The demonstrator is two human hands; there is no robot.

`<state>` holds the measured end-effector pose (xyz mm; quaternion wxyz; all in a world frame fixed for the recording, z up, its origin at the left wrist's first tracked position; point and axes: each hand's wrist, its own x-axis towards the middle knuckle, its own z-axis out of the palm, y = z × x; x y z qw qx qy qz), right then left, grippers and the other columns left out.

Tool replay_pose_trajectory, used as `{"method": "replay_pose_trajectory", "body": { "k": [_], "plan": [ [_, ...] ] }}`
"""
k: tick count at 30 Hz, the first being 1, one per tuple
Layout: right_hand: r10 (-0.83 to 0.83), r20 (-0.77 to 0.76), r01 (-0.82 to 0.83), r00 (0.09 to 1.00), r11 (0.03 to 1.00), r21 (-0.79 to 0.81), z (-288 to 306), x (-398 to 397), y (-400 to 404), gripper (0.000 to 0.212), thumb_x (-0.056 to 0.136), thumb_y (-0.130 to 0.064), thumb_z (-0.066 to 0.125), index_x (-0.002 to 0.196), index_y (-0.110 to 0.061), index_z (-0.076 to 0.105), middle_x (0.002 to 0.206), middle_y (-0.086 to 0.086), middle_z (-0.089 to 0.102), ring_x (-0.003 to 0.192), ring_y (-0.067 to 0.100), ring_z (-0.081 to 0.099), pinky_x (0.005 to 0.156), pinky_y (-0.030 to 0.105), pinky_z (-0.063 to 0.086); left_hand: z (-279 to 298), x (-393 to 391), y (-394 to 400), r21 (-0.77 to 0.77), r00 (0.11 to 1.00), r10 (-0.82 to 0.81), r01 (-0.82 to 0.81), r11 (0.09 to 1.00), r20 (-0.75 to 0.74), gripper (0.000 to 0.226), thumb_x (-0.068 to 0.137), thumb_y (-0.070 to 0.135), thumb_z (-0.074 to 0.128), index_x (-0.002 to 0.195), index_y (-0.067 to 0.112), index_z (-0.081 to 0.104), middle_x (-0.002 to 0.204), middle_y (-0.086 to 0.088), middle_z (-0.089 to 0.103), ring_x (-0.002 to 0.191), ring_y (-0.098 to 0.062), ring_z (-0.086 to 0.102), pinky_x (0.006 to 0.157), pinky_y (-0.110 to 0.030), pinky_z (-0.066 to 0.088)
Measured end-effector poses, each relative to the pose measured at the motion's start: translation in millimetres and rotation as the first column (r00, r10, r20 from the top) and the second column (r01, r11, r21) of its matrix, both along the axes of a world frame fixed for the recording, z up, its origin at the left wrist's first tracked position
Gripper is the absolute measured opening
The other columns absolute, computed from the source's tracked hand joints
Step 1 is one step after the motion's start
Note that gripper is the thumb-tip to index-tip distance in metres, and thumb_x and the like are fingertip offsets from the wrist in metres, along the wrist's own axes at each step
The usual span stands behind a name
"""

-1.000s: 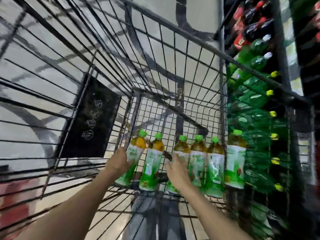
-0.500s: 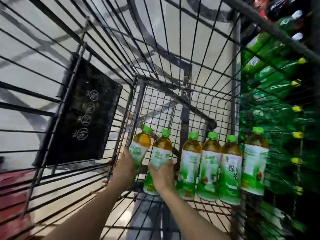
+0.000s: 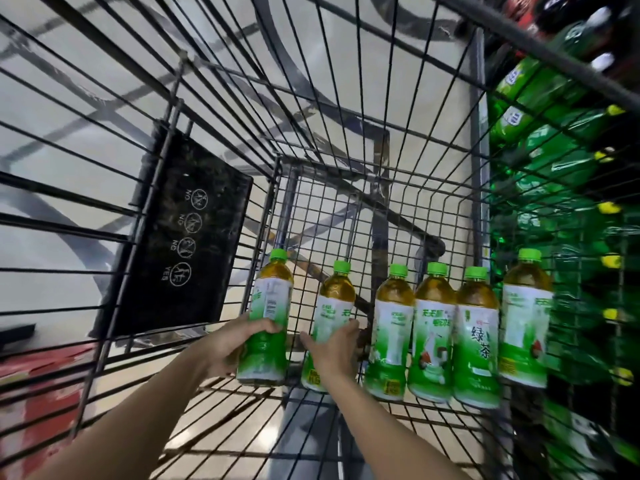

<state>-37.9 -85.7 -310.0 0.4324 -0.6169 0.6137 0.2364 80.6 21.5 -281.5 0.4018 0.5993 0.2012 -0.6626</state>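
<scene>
six green-capped plastic bottles of amber tea [image 3: 434, 327] stand in a row at the end of a black wire shopping cart [image 3: 332, 158]. left hand [image 3: 228, 348] fingers are clamped round the leftmost bottle [image 3: 272, 306], right hand [image 3: 332, 355] fingers round the second bottle [image 3: 334, 306]. best move: hold both upright, close the gaps toward the row, let go once bases sit flat.
</scene>
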Motion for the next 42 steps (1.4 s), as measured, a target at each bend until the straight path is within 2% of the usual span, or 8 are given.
{"method": "replay_pose_trajectory", "body": {
  "k": [3,6,9,13,20,23,36,42],
  "plan": [
    [0.003,-0.054,-0.003,0.999,1.0,0.013,6.9,4.9,-4.8,0.078,0.079,-0.027,0.073,0.136,-0.007,0.023,0.132,0.008,0.042,0.121,0.027,0.047,0.087,0.034,0.043,5.9,-1.2,-5.0,0.027,1.0,0.017,-0.017,0.999,0.018,0.064,0.06,0.03,0.083,0.113,0.008,0.055,0.098,-0.02,0.067,0.088,-0.035,0.066,0.071,-0.041,0.054],
    [0.002,-0.077,-0.001,0.997,1.0,0.016,15.1,-1.6,-18.6,0.059,0.074,-0.026,0.077,0.119,-0.011,0.042,0.115,0.005,0.057,0.102,0.024,0.059,0.066,0.023,0.041,16.3,-2.7,-12.9,0.029,0.999,0.021,-0.022,0.999,0.041,0.053,0.058,0.027,0.077,0.103,0.007,0.057,0.078,-0.014,0.07,0.072,-0.029,0.067,0.064,-0.036,0.054],
    [-0.136,0.077,0.125,0.988,0.983,0.132,29.6,-10.4,-39.9,0.04,0.074,-0.017,0.077,0.109,-0.009,0.059,0.088,0.0,0.064,0.068,0.01,0.058,0.045,0.014,0.037,29.7,0.0,-18.6,0.006,0.999,0.009,-0.009,1.0,0.039,0.054,0.055,0.018,0.084,0.101,0.005,0.057,0.066,-0.012,0.068,0.057,-0.026,0.065,0.055,-0.033,0.054],
    [-0.327,0.238,0.264,0.915,0.928,0.262,78.3,-7.7,-75.6,0.018,0.079,-0.015,0.071,0.094,-0.013,0.062,0.077,-0.004,0.061,0.066,0.005,0.055,0.043,0.012,0.04,60.8,4.7,-32.9,-0.101,0.997,0.076,-0.075,0.992,0.005,0.056,0.048,0.015,0.081,0.098,0.005,0.058,0.069,-0.013,0.066,0.058,-0.026,0.063,0.061,-0.034,0.052],
    [-0.57,0.479,0.342,0.668,0.806,0.483,211.8,-6.4,-130.8,0.044,0.057,-0.021,0.08,0.089,-0.019,0.05,0.08,0.007,0.055,0.064,0.01,0.054,0.047,0.014,0.046,161.2,11.6,-86.9,-0.318,0.985,0.171,-0.167,0.933,-0.017,0.045,0.036,0.013,0.074,0.077,-0.003,0.064,0.059,-0.017,0.063,0.044,-0.025,0.061,0.044,-0.031,0.054],
    [-0.609,0.581,0.321,0.54,0.787,0.527,261.1,-13.9,-147.5,0.058,0.04,-0.022,0.08,0.093,-0.012,0.058,0.075,0.009,0.068,0.062,0.022,0.066,0.06,0.031,0.055,208.2,12.6,-112.8,-0.47,0.985,0.171,-0.16,0.868,-0.02,0.068,0.017,0.015,0.086,0.08,-0.001,0.067,0.068,-0.016,0.066,0.052,-0.026,0.063,0.058,-0.037,0.056],
    [-0.28,0.955,0.321,0.098,0.917,0.236,508.0,-101.3,-183.9,0.041,0.043,-0.015,0.081,0.083,-0.017,0.069,0.07,0.007,0.071,0.055,0.019,0.067,0.048,0.03,0.055,437.7,-35.2,-220.5,-0.841,0.98,-0.027,0.184,0.508,0.198,0.087,0.017,0.024,0.093,0.096,0.003,0.064,0.08,-0.015,0.067,0.061,-0.027,0.065,0.059,-0.035,0.054],
    [-0.069,0.998,0.446,0.003,0.893,0.061,594.0,-178.9,-185.3,0.04,0.038,-0.022,0.082,0.076,-0.019,0.074,0.067,0.009,0.068,0.054,0.022,0.065,0.049,0.031,0.054,524.9,-102.5,-258.0,-0.876,0.933,-0.088,0.358,0.324,0.349,0.094,0.029,0.022,0.085,0.115,-0.002,0.054,0.082,-0.017,0.063,0.064,-0.028,0.065,0.064,-0.038,0.055]
  ]
}}
